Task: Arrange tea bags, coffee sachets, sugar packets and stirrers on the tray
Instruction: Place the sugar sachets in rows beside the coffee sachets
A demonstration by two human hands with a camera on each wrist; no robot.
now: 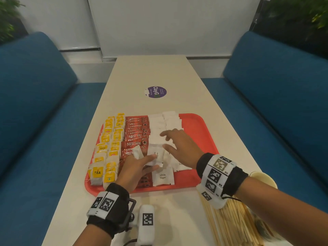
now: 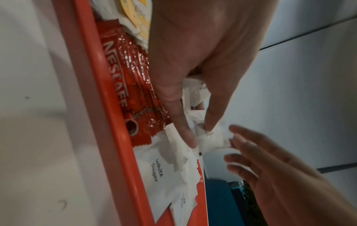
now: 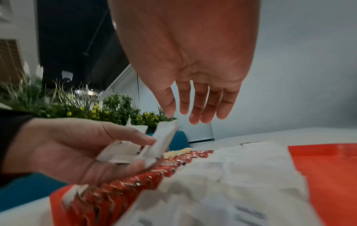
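A red tray (image 1: 200,132) lies on the table with yellow tea bags (image 1: 108,148) in rows at its left, red coffee sachets (image 1: 135,134) beside them and white sugar packets (image 1: 162,125) in the middle. My left hand (image 1: 136,166) hovers over the tray's near part and grips a small stack of sugar packets (image 1: 155,156) between thumb and fingers (image 2: 185,134). My right hand (image 1: 181,144) is spread flat above the sugar rows, holding nothing, its fingers (image 3: 197,107) straight. Wooden stirrers (image 1: 230,224) lie on the table at the near right, off the tray.
A paper cup (image 1: 264,176) stands at the table's right edge by the stirrers. A purple round sticker (image 1: 155,91) marks the table beyond the tray. Blue benches (image 1: 35,121) flank the table. The tray's right third (image 3: 328,175) is bare red.
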